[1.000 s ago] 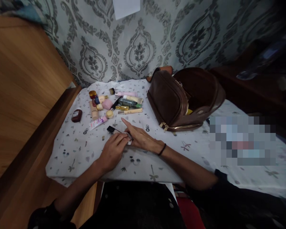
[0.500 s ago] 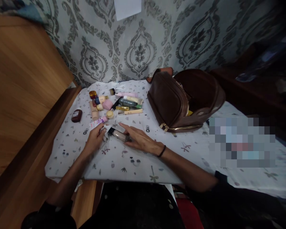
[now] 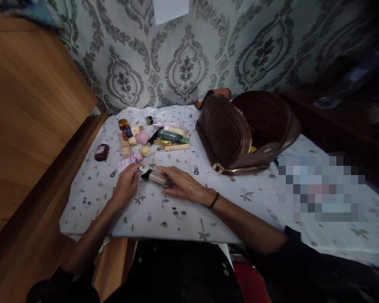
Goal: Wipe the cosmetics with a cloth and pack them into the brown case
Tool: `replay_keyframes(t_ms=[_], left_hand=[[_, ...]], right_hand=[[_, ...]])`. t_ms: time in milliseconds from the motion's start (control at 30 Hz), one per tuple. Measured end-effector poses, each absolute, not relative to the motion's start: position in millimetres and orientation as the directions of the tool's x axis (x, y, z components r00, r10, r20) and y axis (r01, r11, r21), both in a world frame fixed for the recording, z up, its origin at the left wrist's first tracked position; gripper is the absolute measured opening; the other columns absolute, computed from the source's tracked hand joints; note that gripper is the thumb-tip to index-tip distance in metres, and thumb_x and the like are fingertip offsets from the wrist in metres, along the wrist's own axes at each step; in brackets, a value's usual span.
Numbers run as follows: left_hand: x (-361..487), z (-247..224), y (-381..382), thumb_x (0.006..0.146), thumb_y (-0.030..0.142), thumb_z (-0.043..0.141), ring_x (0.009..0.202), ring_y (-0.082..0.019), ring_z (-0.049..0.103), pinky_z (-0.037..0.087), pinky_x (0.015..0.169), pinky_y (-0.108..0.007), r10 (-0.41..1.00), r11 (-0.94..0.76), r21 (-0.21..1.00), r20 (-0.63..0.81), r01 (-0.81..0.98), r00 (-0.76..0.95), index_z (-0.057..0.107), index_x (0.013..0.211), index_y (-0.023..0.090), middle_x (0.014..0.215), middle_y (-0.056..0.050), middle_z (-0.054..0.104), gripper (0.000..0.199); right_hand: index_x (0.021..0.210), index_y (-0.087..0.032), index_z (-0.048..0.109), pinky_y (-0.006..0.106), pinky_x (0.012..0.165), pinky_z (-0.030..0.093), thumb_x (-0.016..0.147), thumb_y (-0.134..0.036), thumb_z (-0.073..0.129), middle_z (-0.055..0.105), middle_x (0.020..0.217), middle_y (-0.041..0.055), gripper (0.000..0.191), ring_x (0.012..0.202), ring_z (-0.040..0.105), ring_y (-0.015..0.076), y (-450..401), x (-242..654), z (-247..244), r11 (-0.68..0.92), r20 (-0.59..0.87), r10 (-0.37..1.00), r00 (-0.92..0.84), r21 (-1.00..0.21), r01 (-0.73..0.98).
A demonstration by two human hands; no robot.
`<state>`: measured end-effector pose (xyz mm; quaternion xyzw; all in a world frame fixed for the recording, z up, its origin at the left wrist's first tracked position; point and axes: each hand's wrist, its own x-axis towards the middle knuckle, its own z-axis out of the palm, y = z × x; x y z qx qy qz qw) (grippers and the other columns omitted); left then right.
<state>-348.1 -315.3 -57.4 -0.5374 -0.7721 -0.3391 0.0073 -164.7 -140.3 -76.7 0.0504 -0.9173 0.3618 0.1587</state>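
My right hand (image 3: 185, 185) is closed around the lower end of a small clear bottle (image 3: 158, 178) with a beige filling and a black cap, lying tilted just above the cloth. Pinched in my left hand (image 3: 126, 182) is a white tissue (image 3: 142, 170), which touches the bottle at its black cap. Just beyond my left hand lies a pink and white tube (image 3: 131, 161). Behind it are a round cream-coloured jar (image 3: 145, 151), a beige tube (image 3: 125, 148), a pink item (image 3: 142, 138) and a dark green bottle (image 3: 170, 136).
An open brown bag (image 3: 224, 130) stands at the right rear of the patterned cloth (image 3: 183, 223). A dark red-brown container (image 3: 101, 152) lies at the left. A wooden panel (image 3: 34, 84) rises on the left, and a patterned curtain (image 3: 186, 67) hangs behind. Part of the right side is pixelated.
The fingers of my right hand have come down closer on the bottle. My left hand has moved slightly, and the tissue now covers more of the cap end.
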Motion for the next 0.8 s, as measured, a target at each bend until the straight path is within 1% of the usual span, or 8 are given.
replay_keyframes(t_ms=[133,233,300,400,467,567,700,800], left_hand=[[-337,-57,-319,0.097,0.015,0.038,0.111,-0.024,0.062,0.049,0.099,-0.041,0.842,0.192,0.311,0.435,0.931,-0.319,0.065,0.111,0.017,0.114,-0.011,0.070,0.031],[-323,-59,-320,0.094,0.007,0.038,0.111,-0.027,0.061,0.050,0.098,-0.045,0.874,0.209,0.133,0.420,0.969,-0.246,0.065,0.113,0.016,0.117,-0.014,0.069,0.034],[-309,-62,-318,0.092,0.004,0.040,0.111,-0.028,0.062,0.050,0.097,-0.046,0.889,0.184,0.074,0.413,0.980,-0.198,0.065,0.115,0.015,0.119,-0.015,0.068,0.036],[-283,-64,-312,0.092,0.003,0.041,0.113,-0.028,0.062,0.052,0.096,-0.046,0.894,0.071,0.118,0.434,0.990,-0.116,0.064,0.116,0.016,0.119,-0.015,0.068,0.036],[-267,-63,-309,0.093,0.003,0.040,0.115,-0.028,0.061,0.052,0.097,-0.046,0.898,-0.023,0.166,0.436,0.986,-0.053,0.064,0.117,0.017,0.120,-0.015,0.068,0.037],[-260,-60,-308,0.093,0.003,0.039,0.115,-0.028,0.061,0.052,0.096,-0.044,0.903,-0.090,0.172,0.431,0.981,0.007,0.064,0.118,0.015,0.119,-0.015,0.069,0.037],[-285,-57,-315,0.096,0.008,0.040,0.113,-0.025,0.062,0.051,0.095,-0.042,0.908,-0.007,0.218,0.410,0.976,-0.085,0.064,0.116,0.018,0.120,-0.012,0.069,0.033],[-312,-58,-320,0.097,0.013,0.041,0.113,-0.024,0.061,0.048,0.099,-0.043,0.867,0.108,0.317,0.433,0.942,-0.245,0.064,0.115,0.019,0.119,-0.011,0.068,0.030]], right_hand=[[0.156,-0.025,0.024,0.049,0.103,0.050,0.084,-0.026,0.074,0.053,0.137,0.0152,0.088,0.123,0.056,0.0280,-142,-167,-82,0.712,0.275,0.089,-0.957,-0.690,-0.132],[0.157,-0.028,0.021,0.050,0.103,0.050,0.080,-0.026,0.078,0.055,0.136,0.0137,0.096,0.123,0.057,0.0287,-143,-169,-85,0.708,0.253,0.114,-0.961,-0.699,-0.100],[0.158,-0.030,0.019,0.051,0.102,0.051,0.077,-0.025,0.079,0.056,0.134,0.0128,0.101,0.122,0.058,0.0292,-143,-170,-87,0.702,0.248,0.127,-0.960,-0.706,-0.089],[0.159,-0.030,0.018,0.051,0.101,0.050,0.076,-0.021,0.078,0.057,0.133,0.0132,0.102,0.120,0.058,0.0298,-143,-170,-89,0.693,0.255,0.150,-0.955,-0.716,-0.082],[0.159,-0.028,0.018,0.050,0.100,0.051,0.081,-0.014,0.069,0.058,0.130,0.0137,0.094,0.118,0.059,0.0286,-143,-170,-90,0.693,0.266,0.143,-0.953,-0.715,-0.096],[0.159,-0.027,0.017,0.048,0.097,0.052,0.084,-0.009,0.060,0.060,0.123,0.0132,0.088,0.113,0.060,0.0266,-142,-170,-91,0.698,0.279,0.120,-0.953,-0.706,-0.119],[0.159,-0.028,0.016,0.049,0.098,0.051,0.080,-0.028,0.076,0.059,0.123,0.0114,0.099,0.113,0.059,0.0279,-142,-169,-87,0.698,0.262,0.125,-0.957,-0.709,-0.103],[0.158,-0.026,0.020,0.049,0.097,0.051,0.082,-0.038,0.075,0.059,0.120,0.0117,0.094,0.110,0.059,0.0277,-143,-167,-82,0.709,0.242,0.107,-0.964,-0.699,-0.096]])
